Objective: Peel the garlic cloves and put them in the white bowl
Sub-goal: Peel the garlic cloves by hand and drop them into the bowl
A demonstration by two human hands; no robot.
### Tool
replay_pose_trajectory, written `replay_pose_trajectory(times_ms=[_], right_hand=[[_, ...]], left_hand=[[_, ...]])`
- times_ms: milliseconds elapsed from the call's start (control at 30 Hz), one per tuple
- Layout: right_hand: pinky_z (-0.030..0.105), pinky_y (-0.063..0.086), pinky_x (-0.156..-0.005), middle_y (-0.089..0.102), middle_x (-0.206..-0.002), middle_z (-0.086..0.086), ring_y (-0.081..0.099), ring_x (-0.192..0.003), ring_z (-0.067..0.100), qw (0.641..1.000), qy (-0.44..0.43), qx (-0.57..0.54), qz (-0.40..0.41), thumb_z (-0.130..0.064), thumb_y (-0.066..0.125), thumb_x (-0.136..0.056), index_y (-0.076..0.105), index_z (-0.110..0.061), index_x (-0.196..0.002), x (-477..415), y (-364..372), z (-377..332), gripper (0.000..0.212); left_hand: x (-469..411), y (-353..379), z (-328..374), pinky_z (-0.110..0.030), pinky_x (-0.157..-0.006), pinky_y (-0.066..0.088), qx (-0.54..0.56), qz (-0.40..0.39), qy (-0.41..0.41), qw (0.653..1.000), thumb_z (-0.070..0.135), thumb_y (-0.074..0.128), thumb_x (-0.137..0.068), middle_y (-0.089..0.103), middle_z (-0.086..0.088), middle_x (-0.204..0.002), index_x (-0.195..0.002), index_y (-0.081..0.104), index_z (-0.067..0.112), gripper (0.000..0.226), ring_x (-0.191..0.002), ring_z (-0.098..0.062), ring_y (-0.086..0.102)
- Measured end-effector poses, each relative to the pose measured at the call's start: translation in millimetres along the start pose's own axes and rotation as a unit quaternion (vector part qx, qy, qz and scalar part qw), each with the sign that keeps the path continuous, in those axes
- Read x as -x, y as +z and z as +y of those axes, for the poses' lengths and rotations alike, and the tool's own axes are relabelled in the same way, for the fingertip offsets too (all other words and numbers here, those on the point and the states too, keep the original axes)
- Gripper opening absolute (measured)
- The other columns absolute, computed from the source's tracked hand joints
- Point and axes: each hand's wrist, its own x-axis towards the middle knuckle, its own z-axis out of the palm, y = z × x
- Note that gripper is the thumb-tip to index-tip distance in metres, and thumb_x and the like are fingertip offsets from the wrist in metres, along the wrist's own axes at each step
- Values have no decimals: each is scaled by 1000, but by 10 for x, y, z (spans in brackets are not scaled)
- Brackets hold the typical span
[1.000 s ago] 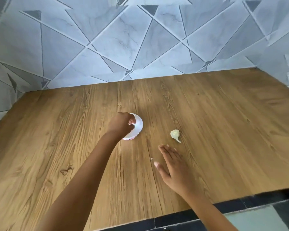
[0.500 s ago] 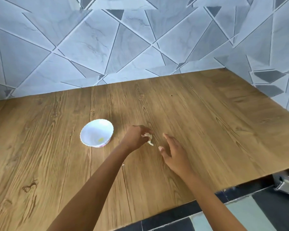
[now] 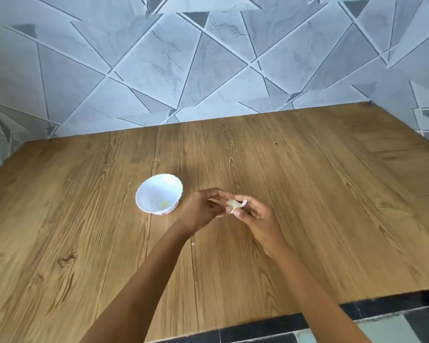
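Looks early on: pinching a skin-on garlic clove (image 3: 235, 205) in right hand (image 3: 258, 219) just right of the white bowl (image 3: 148, 194), left hand (image 3: 202, 212) curled at it (grip can't tell), w/ peeling & drop-in yet to do; yellowish bit in bowl, maybe one done

Table (image 3: 307, 194): matt wood-grain top. Bowl (image 3: 149, 194): glossy white. Wall (image 3: 208, 58): smooth marbled tiles. Garlic (image 3: 234, 204): papery skin.
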Motion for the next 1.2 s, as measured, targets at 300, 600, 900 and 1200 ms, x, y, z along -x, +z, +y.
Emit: replay_pose_trajectory(times_ms=[300, 600, 900, 1200], right_hand=[[14, 49, -75, 70, -98, -3, 66, -89, 0, 999, 25, -35, -24, -6, 62, -88, 62, -17, -112, -22, -7, 5, 26], [23, 53, -85, 69, -105, 4, 66, -98, 7, 999, -10, 46, -26, -6, 64, -86, 62, -11, -116, 29, 22, 104, 31], [12, 50, -82, 70, -100, 0, 65, -94, 4, 972, -132, 183, 59, -3, 68, -83, 65, -5, -115, 51, 155, 138, 32], [9, 47, -82, 70, -99, -2, 65, -93, 3, 981, -75, 172, 37, -4, 64, -86, 65, -6, -116, 6, 189, 124, 29]], left_hand=[[8, 22, -45, -27, -74, 56, -109, 64, 64, 990, 4, 74, -78, 72, -2, -84, -87, 70, 8, 11, -78, -15, 70], [3, -113, -95, -24, -76, 55, -54, -49, -28, 997, 8, 76, -77, 68, -6, -82, -86, 67, 4, 13, -78, -14, 66], [-26, -15, -67, -27, -69, 55, -87, 49, -82, 992, 7, 73, -77, 72, -8, -76, -84, 71, 6, 7, -67, -12, 66], [-19, 57, -157, -24, -53, 41, -190, 111, 13, 976, 4, 70, -74, 57, 3, -57, -67, 65, 2, 8, -51, -7, 49]])
